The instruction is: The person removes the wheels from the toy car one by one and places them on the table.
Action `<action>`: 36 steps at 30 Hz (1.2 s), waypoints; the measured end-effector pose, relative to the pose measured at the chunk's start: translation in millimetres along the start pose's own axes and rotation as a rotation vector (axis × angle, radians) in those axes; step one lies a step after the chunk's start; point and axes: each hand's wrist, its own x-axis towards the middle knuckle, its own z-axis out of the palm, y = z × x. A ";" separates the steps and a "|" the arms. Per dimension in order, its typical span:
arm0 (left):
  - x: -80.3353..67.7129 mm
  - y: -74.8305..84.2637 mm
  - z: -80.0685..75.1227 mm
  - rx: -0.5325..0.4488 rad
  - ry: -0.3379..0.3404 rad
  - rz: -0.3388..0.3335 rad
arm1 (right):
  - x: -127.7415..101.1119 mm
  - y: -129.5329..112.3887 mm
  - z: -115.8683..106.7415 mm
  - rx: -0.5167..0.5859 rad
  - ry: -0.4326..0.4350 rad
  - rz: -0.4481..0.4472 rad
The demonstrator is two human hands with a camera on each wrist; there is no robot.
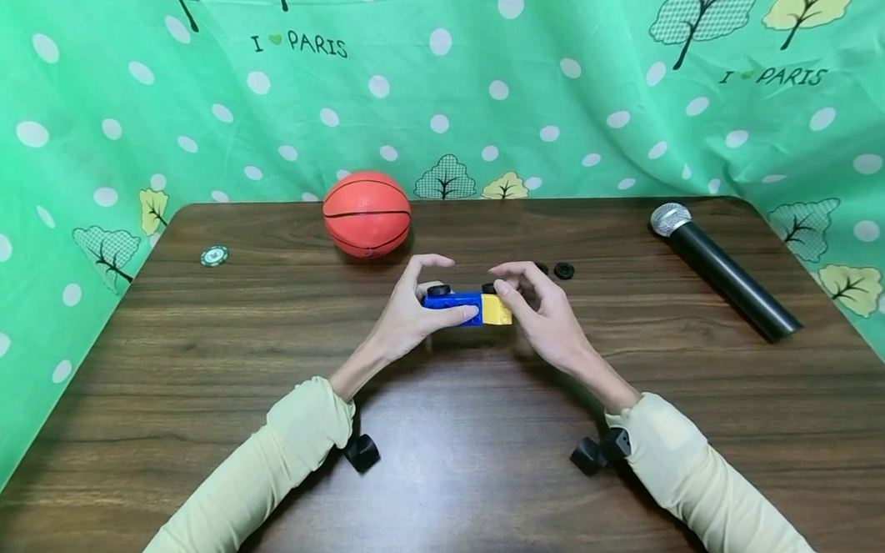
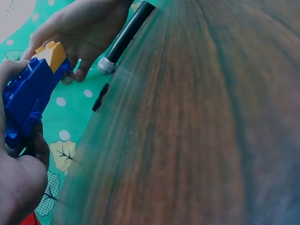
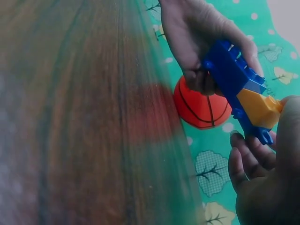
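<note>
A blue toy block car [image 1: 453, 304] with a yellow brick [image 1: 497, 310] on its right end is held just above the brown table [image 1: 258, 359]. My left hand [image 1: 422, 305] grips the blue body [image 2: 28, 98], thumb along its front. My right hand [image 1: 535, 302] pinches the yellow brick [image 3: 258, 108] end. A black wheel [image 1: 438, 290] sits on top of the blue body [image 3: 229, 70]. Two loose black wheels [image 1: 563, 270] lie on the table just behind my right hand.
An orange ball [image 1: 366, 214] rests behind the hands at the table's far edge. A black microphone [image 1: 721, 268] lies at the far right. A small green-and-white disc [image 1: 214, 255] sits at the far left. Green patterned cloth [image 1: 453, 77] hangs behind.
</note>
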 end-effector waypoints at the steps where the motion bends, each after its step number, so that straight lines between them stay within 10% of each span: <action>1: -0.2 0.1 0.2 -0.016 0.008 -0.003 | -0.3 0.3 0.3 -0.001 -0.005 0.002; 11: 1.8 1.1 -1.7 -0.054 0.009 -0.006 | -4.0 3.1 1.9 0.041 -0.012 -0.024; 24: 4.6 0.1 1.7 -0.265 0.199 0.103 | -5.7 -4.9 15.9 0.100 -0.068 -0.054; 36: 4.7 -5.0 0.4 -0.193 0.157 0.185 | -7.1 -7.5 26.0 -0.071 -0.142 -0.015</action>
